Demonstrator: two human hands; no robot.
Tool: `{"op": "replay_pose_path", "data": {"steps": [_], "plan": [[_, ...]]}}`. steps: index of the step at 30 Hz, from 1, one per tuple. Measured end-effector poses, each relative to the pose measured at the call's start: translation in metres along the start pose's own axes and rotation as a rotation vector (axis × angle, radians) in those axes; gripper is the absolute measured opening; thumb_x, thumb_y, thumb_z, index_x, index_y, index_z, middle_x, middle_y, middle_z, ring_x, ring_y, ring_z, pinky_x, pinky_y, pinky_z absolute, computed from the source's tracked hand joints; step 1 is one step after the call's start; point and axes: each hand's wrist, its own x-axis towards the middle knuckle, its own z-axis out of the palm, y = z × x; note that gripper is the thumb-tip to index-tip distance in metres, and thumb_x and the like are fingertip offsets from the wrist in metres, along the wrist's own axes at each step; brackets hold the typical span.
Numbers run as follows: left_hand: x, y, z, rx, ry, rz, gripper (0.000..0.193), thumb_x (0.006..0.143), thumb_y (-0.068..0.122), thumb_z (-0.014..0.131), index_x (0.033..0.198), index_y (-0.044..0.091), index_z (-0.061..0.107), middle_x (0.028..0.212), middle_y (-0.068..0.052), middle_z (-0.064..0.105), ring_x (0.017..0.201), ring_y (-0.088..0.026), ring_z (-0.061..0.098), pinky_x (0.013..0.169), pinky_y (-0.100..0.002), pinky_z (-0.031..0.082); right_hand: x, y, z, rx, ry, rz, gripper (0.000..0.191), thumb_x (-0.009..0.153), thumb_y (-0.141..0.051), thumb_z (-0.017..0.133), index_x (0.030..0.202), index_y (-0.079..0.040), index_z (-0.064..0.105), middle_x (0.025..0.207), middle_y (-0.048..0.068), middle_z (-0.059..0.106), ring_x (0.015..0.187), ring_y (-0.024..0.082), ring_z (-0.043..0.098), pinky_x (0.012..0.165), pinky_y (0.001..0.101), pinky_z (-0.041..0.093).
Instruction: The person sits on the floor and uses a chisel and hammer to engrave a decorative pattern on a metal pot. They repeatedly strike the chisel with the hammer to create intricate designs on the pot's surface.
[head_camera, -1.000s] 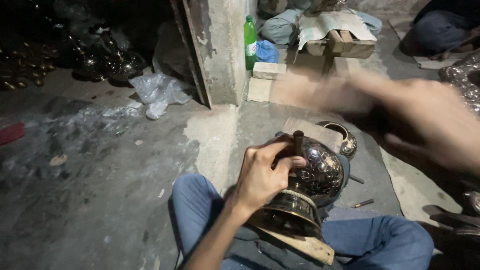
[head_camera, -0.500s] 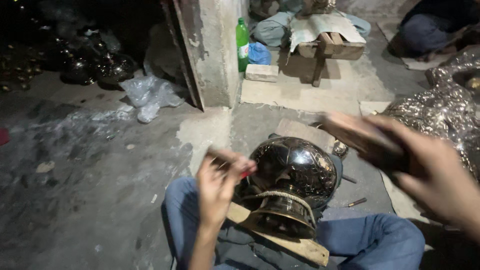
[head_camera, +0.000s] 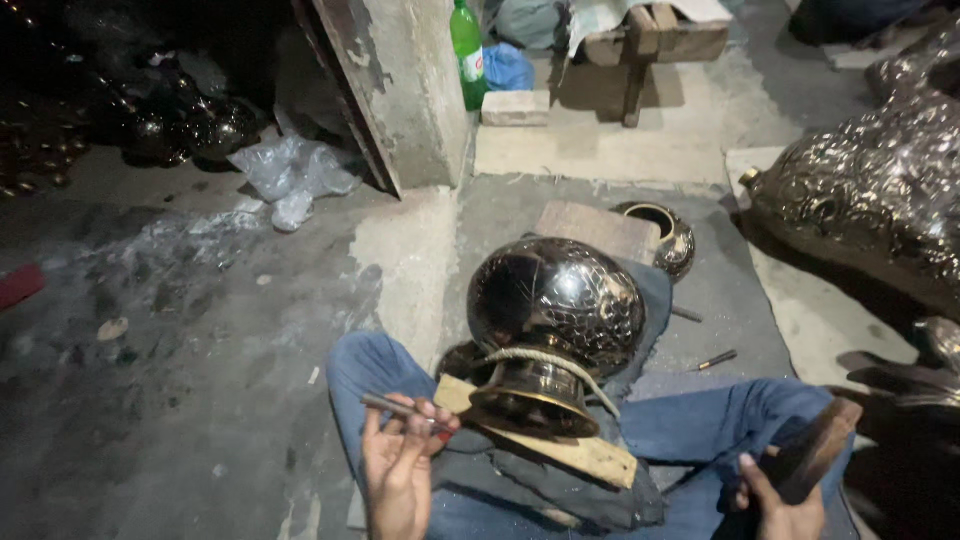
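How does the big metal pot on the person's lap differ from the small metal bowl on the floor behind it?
The metal pot is far larger than the small bowl. The pot lies on its side across the lap, tied with a rope over a wooden board; the bowl stands upright on the floor, mouth up, untied. Both are dark, shiny, patterned metal.

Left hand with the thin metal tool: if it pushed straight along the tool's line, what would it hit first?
Likely the bare grey floor: the left hand holds the thin metal tool pointing up-left, away from the dark engraved metal vase; depth unclear.
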Motion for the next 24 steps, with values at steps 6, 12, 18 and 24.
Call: {"op": "replay_pose_path", "data": {"steps": [6, 12, 18, 24], "plan": [[-0.002, -0.004, 0.013, 0.015, -0.032, 0.007, 0.025, 0.096, 0.002, 0.064, 0.117, 0.002, 0.05, 0.1, -0.014, 0.062, 0.094, -0.025, 0.066, 0.088, -0.045, 0.059, -0.003, -0.01, 0.018, -0.049, -0.089, 0.054, 0.038, 0.089, 0.001, 0.074, 0.122, 0.0, 0.055, 0.079, 0.009, 0.058, 0.058, 0.018, 0.054, 0.048, 0.0318, 0.044], [-0.004, 0.005, 0.027, 0.006, -0.064, -0.003, 0.023, 0.097, 0.004, 0.065, 0.115, 0.002, 0.05, 0.099, -0.014, 0.062, 0.093, -0.025, 0.066, 0.089, -0.044, 0.059, -0.017, -0.021, 0.032, -0.082, -0.08, 0.032, 0.03, 0.09, 0.003, 0.073, 0.116, 0.0, 0.057, 0.081, 0.009, 0.06, 0.059, 0.017, 0.056, 0.046, 0.0318, 0.045], [-0.006, 0.001, 0.025, -0.024, -0.066, -0.006, 0.025, 0.097, 0.003, 0.064, 0.116, 0.002, 0.049, 0.099, -0.014, 0.062, 0.093, -0.026, 0.067, 0.088, -0.044, 0.059, -0.022, -0.026, 0.036, -0.095, -0.116, 0.024, 0.033, 0.092, 0.001, 0.073, 0.12, 0.001, 0.056, 0.079, 0.01, 0.059, 0.058, 0.018, 0.056, 0.047, 0.0326, 0.045], [-0.009, 0.007, 0.018, -0.011, -0.055, 0.001, 0.025, 0.097, 0.002, 0.064, 0.117, 0.002, 0.049, 0.099, -0.015, 0.063, 0.094, -0.028, 0.068, 0.084, -0.045, 0.06, -0.04, -0.061, 0.052, -0.053, 0.004, -0.193, 0.044, 0.081, -0.001, 0.075, 0.121, -0.001, 0.054, 0.101, -0.002, 0.065, 0.069, 0.009, 0.062, 0.051, 0.0266, 0.052]]}}
